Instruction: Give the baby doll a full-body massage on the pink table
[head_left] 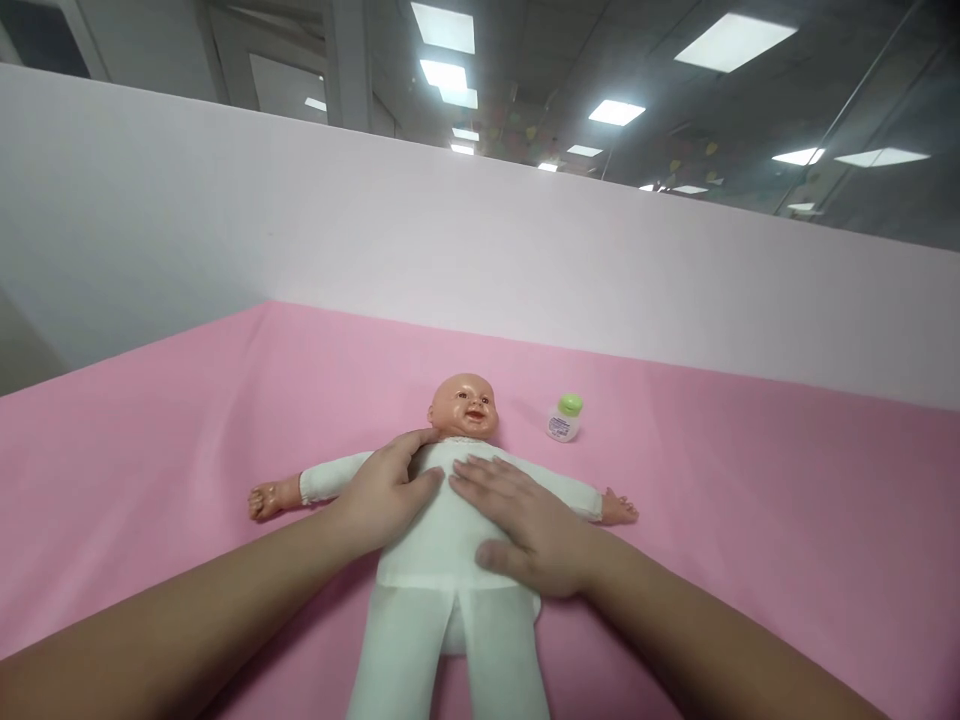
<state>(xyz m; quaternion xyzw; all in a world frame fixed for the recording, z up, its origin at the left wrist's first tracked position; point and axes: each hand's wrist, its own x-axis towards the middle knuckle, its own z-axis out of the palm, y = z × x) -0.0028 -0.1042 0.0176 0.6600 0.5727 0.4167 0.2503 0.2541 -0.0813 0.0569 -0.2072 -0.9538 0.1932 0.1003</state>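
Note:
A baby doll with a white cloth body lies on its back, its head toward the far side and its arms spread wide. My left hand rests at the doll's shoulder and upper chest, the thumb apart from the fingers. Across the other side of the chest lies my right hand, flat with its fingers stretched out. Neither hand holds anything. Beyond the doll's arm on the right stands a small bottle with a green cap and a printed label. The doll's feet are out of view.
A pink cloth covers the surface under the doll. Behind it runs a low white wall. Above the wall is a dark glass pane with ceiling lights showing in it.

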